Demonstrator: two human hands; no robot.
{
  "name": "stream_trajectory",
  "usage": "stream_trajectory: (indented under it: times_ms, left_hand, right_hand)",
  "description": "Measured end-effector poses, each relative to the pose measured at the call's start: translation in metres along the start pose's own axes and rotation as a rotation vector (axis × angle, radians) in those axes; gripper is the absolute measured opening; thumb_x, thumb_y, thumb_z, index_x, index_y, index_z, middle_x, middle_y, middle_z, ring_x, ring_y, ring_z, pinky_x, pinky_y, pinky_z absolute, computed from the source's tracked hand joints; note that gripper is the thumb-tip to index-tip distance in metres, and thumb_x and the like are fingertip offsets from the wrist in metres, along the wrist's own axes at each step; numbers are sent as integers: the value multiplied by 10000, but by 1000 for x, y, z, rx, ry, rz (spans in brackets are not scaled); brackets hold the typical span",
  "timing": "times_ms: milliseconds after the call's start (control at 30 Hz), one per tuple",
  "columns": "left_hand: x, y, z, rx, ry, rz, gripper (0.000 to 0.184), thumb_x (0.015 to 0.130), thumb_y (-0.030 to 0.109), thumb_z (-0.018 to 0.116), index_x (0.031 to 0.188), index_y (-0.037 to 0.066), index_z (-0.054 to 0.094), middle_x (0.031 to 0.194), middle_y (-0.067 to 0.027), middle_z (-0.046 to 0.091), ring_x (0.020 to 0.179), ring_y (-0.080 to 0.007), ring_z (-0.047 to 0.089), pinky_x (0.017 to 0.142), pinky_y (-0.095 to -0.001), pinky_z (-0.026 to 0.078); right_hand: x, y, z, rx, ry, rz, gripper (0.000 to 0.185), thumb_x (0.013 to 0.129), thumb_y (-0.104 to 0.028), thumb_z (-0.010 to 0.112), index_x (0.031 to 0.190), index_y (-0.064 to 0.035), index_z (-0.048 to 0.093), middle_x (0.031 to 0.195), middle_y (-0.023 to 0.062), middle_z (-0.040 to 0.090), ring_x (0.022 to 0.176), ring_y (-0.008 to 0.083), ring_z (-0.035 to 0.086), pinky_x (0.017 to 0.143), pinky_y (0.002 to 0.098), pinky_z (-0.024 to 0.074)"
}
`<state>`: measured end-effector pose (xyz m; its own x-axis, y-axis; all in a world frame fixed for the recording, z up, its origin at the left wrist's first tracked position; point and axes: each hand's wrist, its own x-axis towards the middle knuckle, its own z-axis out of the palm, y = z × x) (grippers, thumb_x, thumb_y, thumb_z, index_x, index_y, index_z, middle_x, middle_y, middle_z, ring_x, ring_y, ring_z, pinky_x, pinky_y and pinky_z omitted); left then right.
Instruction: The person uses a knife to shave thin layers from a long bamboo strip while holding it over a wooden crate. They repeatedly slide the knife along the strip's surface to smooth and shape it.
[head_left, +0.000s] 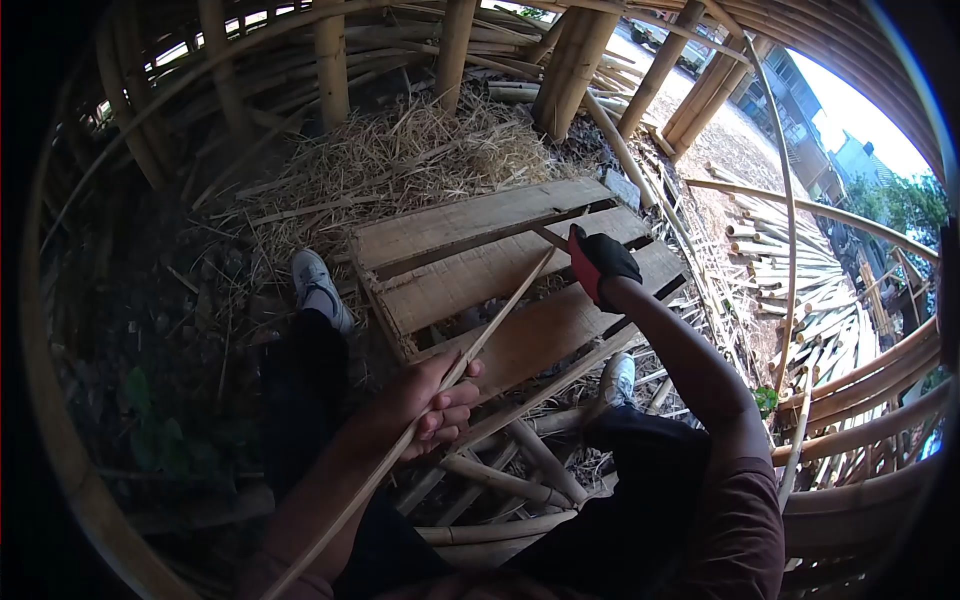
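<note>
My left hand [436, 408] is closed round a long, thin bamboo strip [510, 303]. The strip slants from the lower left, along my forearm, up over a slatted wooden bench [450, 285]. On my right hand [603, 264] is a red and black glove, its fingers closed at the far part of the strip. A short flat piece that looks like a knife blade [551, 238] sticks out from the glove and meets the strip. The glove hides its handle.
Bamboo shavings [430, 150] lie heaped behind the bench. Upright bamboo posts [572, 70] stand beyond. Cut bamboo poles [810, 290] lie outside on the right, and a curved bamboo rail [870, 430] runs nearby. My shoes [322, 287] flank the bench.
</note>
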<state>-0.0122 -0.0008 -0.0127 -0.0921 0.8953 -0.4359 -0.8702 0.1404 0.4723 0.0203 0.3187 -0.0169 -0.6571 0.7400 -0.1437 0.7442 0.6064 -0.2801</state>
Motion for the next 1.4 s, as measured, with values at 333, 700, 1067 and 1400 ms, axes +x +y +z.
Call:
stream_trajectory:
  times_ms: [333, 700, 1067, 1400]
  left_hand:
    - [-4, -4, 6, 105, 39, 47, 294, 1055, 342, 298, 977, 94, 435, 535, 88, 348, 339, 11, 320, 306, -142, 294]
    - [-2, -2, 5, 114, 23, 77, 309, 1056, 340, 288, 992, 81, 443, 540, 83, 352, 351, 9, 339, 313, -138, 296]
    - [-4, -2, 10, 99, 53, 46, 304, 1054, 346, 297, 979, 87, 439, 526, 88, 342, 339, 6, 318, 305, -142, 288]
    - [0, -3, 3, 115, 37, 62, 311, 1052, 358, 299, 978, 89, 436, 525, 85, 345, 330, 1, 311, 306, -141, 285]
  right_hand:
    - [-4, -8, 12, -63, 91, -26, 660, 949, -578, 290, 911, -68, 707, 884, 180, 694, 904, 348, 669, 852, 425, 492]
    - [-16, -25, 6, -104, 80, -58, 646, 966, -512, 283, 929, -20, 700, 943, 199, 692, 919, 377, 661, 837, 452, 495]
    - [-29, -25, 2, -116, 22, -88, 643, 972, -513, 271, 938, -40, 706, 949, 209, 687, 945, 390, 649, 872, 465, 475]
    - [-24, -17, -7, -87, -5, -71, 641, 972, -510, 288, 944, -18, 699, 956, 236, 676, 951, 414, 641, 869, 476, 469]
